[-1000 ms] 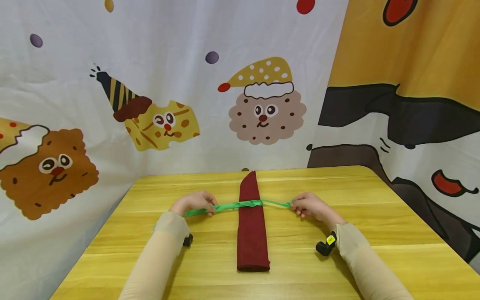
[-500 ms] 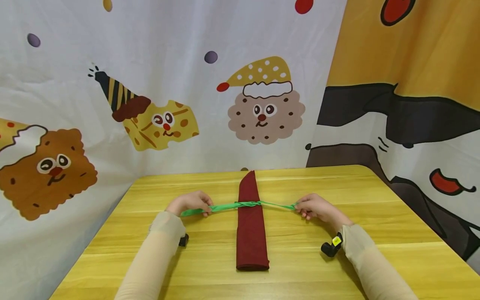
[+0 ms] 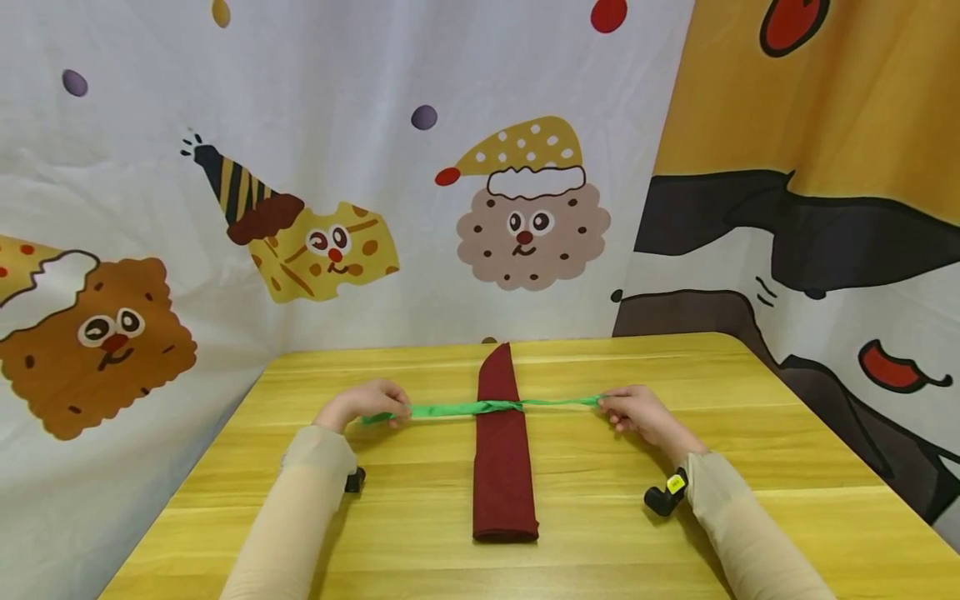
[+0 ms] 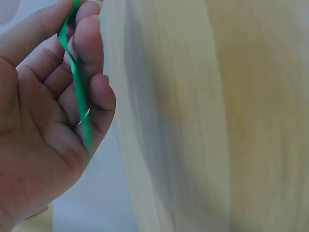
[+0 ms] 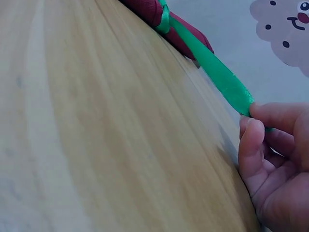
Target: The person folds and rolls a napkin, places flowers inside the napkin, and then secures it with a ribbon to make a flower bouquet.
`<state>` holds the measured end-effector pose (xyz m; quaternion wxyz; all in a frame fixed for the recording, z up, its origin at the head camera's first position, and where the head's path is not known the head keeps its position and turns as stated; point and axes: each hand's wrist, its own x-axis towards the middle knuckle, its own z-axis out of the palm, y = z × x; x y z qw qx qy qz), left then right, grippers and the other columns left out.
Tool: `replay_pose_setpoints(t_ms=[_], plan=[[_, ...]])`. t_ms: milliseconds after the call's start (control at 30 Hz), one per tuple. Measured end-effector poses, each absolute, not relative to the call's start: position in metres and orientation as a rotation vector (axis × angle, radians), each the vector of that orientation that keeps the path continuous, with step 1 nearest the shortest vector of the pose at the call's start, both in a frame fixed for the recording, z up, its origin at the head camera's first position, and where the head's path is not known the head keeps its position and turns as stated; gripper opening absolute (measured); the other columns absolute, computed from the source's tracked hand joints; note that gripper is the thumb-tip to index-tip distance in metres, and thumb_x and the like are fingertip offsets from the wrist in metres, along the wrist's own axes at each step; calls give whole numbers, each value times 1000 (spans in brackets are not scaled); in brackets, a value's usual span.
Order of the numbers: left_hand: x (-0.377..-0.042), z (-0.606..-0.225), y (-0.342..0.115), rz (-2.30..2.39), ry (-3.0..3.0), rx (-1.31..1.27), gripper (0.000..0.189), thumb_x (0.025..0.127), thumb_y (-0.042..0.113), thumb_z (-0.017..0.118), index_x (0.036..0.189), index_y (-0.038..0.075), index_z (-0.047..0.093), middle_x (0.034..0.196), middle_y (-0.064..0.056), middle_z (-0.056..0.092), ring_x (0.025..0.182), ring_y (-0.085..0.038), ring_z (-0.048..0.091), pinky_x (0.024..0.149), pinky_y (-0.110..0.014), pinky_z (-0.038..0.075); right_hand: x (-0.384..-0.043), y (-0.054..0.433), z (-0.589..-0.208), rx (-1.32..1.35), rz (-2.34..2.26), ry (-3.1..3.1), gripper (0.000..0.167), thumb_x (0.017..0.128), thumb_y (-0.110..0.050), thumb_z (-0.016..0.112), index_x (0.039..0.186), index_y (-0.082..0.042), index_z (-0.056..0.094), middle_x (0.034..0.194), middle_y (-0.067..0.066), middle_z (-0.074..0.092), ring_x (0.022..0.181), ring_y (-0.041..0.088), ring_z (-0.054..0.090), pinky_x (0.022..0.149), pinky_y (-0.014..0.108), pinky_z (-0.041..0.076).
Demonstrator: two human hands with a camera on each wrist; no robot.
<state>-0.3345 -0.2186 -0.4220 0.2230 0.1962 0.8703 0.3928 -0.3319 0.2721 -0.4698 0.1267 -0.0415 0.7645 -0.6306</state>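
A dark red folded cloth lies lengthwise on the table, its far end slanting to a point. Around its upper part runs a green ribbon, crossed or knotted on top of the cloth. My left hand pinches one end of the ribbon, whose tail hangs across the palm in the left wrist view. On the other side my right hand pinches the opposite end between thumb and forefinger. Both ribbon ends stretch out straight, away from the cloth. In the right wrist view the ribbon widens toward the fingertips.
The wooden table reaches back to a white curtain printed with cartoon biscuits and cheese. A small black camera with a yellow label sits at the right wrist.
My hands have drawn farther apart, the left one leftward and the right one rightward. The ribbon between them is straighter and its middle looks tighter. The cloth has stayed in place.
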Motion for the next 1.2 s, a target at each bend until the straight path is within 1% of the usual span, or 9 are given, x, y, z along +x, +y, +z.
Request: replay_pose_setpoints(t_ms=[133, 233, 467, 633, 800, 933, 1033, 1100, 1200], plan=[[-333, -423, -228, 1111, 2418, 496, 22, 97, 17, 59, 90, -2, 66, 79, -9, 64, 65, -17, 56, 64, -32, 45, -333, 275, -471, -118, -1839, 2220, 40, 97, -8, 57, 125, 20, 50, 82, 8, 65, 58, 6, 52, 50, 21, 48], [-332, -424, -236, 1144, 2417, 446, 23, 97, 19, 59, 94, -3, 67, 82, -10, 65, 64, -17, 56, 60, -31, 44, -333, 276, -471, -125, -1830, 2220, 41, 97, -9, 57, 125, 21, 49, 81, 8, 63, 58, 6, 51, 50, 20, 48], [-328, -427, -251, 1275, 2384, 298, 25, 98, 16, 58, 110, -4, 66, 93, -11, 69, 71, -17, 63, 62, -32, 49, -334, 273, -470, -100, -1822, 2247, 43, 98, -13, 58, 125, 19, 50, 82, 8, 64, 59, 7, 52, 51, 21, 48], [-326, -433, -254, 1378, 2299, 142, 28, 98, 13, 58, 115, -8, 62, 92, -12, 71, 69, -14, 63, 59, -27, 49, -335, 272, -470, -107, -1846, 2270, 46, 98, -14, 58, 129, 19, 47, 85, 11, 65, 59, 8, 53, 52, 23, 50], [-325, -442, -257, 1451, 2271, -52, 29, 95, 18, 63, 112, -4, 64, 87, -6, 71, 68, -11, 63, 59, -25, 49, -336, 272, -471, -101, -1878, 2289, 45, 98, -12, 58, 129, 19, 48, 83, 11, 65, 58, 9, 53, 53, 24, 51], [-325, -448, -262, 1531, 2232, -171, 28, 91, 22, 69, 107, -1, 67, 83, -3, 70, 69, -10, 65, 60, -25, 50, -336, 272, -473, -71, -1879, 2350, 44, 95, -15, 63, 123, 18, 54, 71, 8, 59, 54, 10, 53, 52, 25, 50], [-324, -451, -266, 1579, 2200, -224, 27, 90, 22, 70, 107, 0, 67, 82, -3, 70, 70, -10, 66, 61, -25, 51, -336, 272, -475, -64, -1872, 2403, 42, 94, -19, 66, 118, 15, 58, 65, 6, 52, 52, 11, 52, 53, 26, 50], [-324, -452, -266, 1600, 2185, -245, 27, 91, 22, 70, 106, 0, 68, 82, -3, 70, 69, -10, 66, 61, -24, 52, -335, 273, -477, -63, -1883, 2419, 41, 93, -21, 68, 114, 14, 60, 65, 5, 52, 53, 11, 52, 53, 27, 50], [-325, -451, -264, 1618, 2192, -252, 28, 91, 22, 70, 107, -1, 69, 82, -3, 71, 69, -9, 66, 60, -23, 52, -334, 276, -479, -94, -1909, 2421, 42, 93, -21, 67, 113, 14, 60, 68, 6, 53, 55, 12, 52, 54, 27, 51]])
